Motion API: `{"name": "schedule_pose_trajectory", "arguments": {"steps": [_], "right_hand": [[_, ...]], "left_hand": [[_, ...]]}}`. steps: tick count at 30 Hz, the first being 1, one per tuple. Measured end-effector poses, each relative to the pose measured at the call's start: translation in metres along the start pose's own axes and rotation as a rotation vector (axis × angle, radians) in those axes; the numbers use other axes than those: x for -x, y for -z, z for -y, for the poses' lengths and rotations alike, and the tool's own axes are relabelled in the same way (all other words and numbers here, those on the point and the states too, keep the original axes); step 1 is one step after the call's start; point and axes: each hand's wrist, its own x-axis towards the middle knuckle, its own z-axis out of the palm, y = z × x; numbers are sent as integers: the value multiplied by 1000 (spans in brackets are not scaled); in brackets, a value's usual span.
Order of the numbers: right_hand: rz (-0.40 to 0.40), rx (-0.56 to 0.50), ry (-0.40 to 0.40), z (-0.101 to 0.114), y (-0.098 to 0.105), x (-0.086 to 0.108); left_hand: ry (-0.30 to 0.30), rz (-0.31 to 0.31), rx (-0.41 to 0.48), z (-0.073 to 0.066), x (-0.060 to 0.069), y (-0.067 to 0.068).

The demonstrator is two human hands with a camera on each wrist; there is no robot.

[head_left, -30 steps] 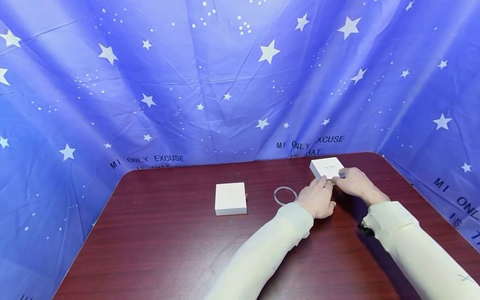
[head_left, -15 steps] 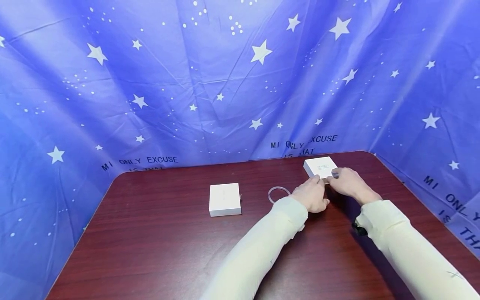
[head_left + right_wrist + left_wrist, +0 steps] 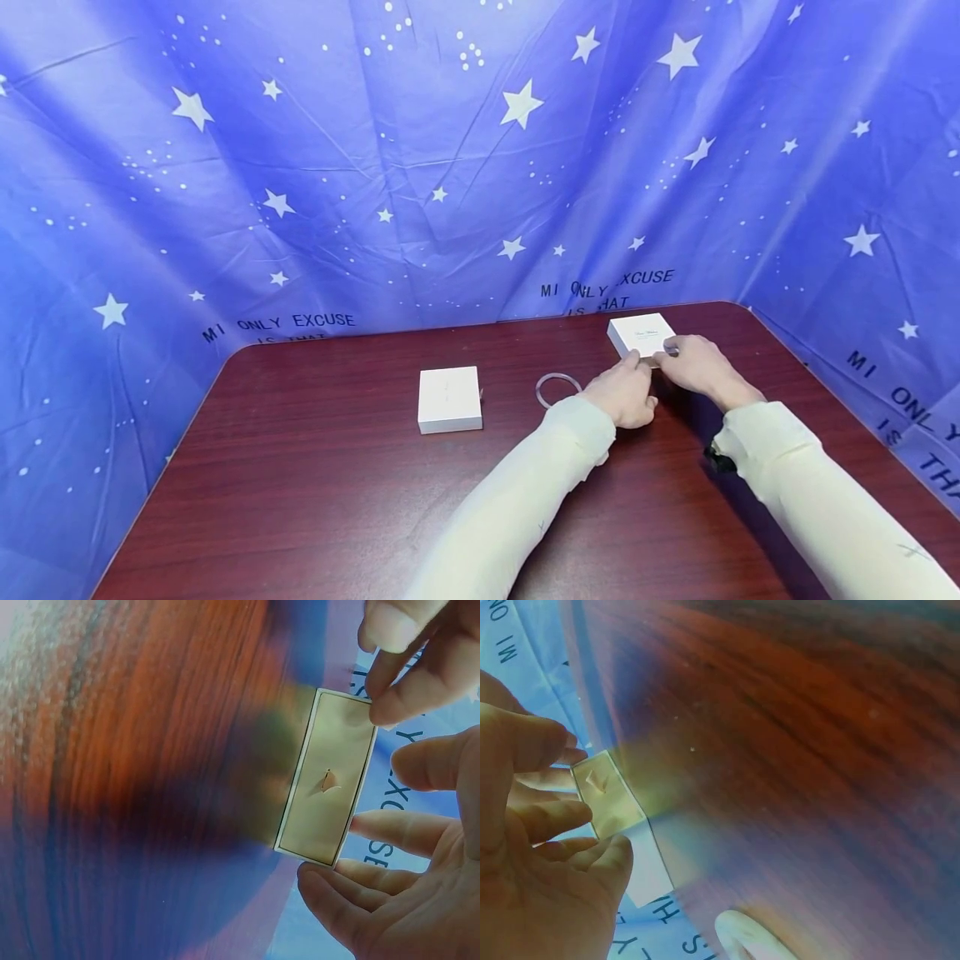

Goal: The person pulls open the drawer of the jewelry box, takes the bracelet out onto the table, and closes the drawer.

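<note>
At the table's far right, in the head view, a white box (image 3: 641, 333) stands with fine print on its top. My left hand (image 3: 621, 393) touches its front edge with extended fingers, its thumb away from the box. My right hand (image 3: 701, 368) grips the box's right front corner. In the right wrist view the box's gold-toned front face (image 3: 319, 814) has a small tab in the middle; my right hand (image 3: 412, 900) is round one end, and my left hand's fingers (image 3: 405, 697) meet the other. The left wrist view shows the same face (image 3: 615, 810) beside my left hand (image 3: 562, 892).
A second white box (image 3: 448, 398) lies left of centre with a small tab at its right side. A pale ring-shaped band (image 3: 542, 392) rests just left of my left hand. Behind the dark red table (image 3: 300, 500) hangs a blue star-patterned cloth (image 3: 420, 167).
The head view has turned slightly right, shifting everything in it a little to the left. Both hands stay at the far box, with no clear change in their hold.
</note>
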Motion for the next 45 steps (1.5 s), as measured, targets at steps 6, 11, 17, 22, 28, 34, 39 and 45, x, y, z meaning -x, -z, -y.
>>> {"name": "schedule_pose_trajectory", "arguments": {"steps": [6,11,17,22,28,34,39,45], "right_hand": [[4,-12,0,3,0,1],[8,-9,-20,2,-1,3],[-13,-7,-31,5,0,8],[-36,6,-15,6,0,11],[-33,9,-8,5,-2,14],[-52,30,0,5,-4,17],[-58,30,-9,7,-3,19],[-57,48,-6,9,-3,23]], "left_hand": [[-8,-10,-8,1,3,0],[-12,-18,23,0,6,0],[-11,-17,20,-3,8,-1],[-17,-3,-15,-3,9,-2],[-17,20,-43,-5,13,-3],[-23,2,-53,-5,17,-4],[-39,-16,-57,-4,19,-6],[-58,-55,-43,-3,21,-6]]}}
